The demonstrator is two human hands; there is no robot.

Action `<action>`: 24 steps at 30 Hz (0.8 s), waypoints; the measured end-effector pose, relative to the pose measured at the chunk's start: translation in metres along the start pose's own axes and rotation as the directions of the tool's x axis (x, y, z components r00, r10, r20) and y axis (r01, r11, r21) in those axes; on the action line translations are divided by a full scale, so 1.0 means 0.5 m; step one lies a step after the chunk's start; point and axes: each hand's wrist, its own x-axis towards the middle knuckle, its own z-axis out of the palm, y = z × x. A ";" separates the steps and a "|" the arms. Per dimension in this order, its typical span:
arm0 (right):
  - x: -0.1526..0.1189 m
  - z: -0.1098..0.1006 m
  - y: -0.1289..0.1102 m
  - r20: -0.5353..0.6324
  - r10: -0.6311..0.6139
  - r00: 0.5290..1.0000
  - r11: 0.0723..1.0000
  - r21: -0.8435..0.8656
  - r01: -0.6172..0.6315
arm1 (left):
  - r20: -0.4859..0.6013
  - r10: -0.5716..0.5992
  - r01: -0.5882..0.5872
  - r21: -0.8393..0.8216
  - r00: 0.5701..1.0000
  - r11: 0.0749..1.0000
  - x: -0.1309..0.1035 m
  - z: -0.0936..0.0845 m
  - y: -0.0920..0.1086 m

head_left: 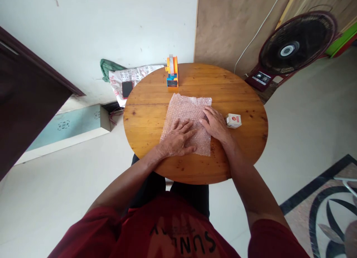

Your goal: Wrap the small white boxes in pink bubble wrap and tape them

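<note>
Two open hands pressed flat on bubble wrap at a round table

The wooden table [237, 101] carries the bubble wrap sheet [186, 112] at its middle. The left hand [178, 139] and right hand [216, 126] lie on it, fingers spread, gripping nothing. A small white box [233, 120] sits just beside the right hand; its print is unreadable.

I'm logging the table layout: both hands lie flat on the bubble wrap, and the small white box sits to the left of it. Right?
Not quite. The head view shows the small white box right of the bubble wrap, beside the right hand. The left hand lies flat on the wrap too.
</note>
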 end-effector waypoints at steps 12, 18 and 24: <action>0.001 -0.003 -0.019 -0.055 0.015 0.998 1.000 -0.007 -0.016 | 0.011 -0.018 0.018 0.017 1.000 1.000 0.002 -0.005 0.006; -0.012 -0.069 -0.035 -0.039 -0.024 0.999 1.000 -0.001 0.024 | 0.005 -0.011 0.011 0.009 1.000 1.000 0.000 -0.006 0.006; -0.050 -0.171 0.004 -0.014 0.063 0.998 0.995 -0.071 -0.064 | 0.006 -0.009 0.009 0.003 1.000 1.000 0.001 -0.006 0.005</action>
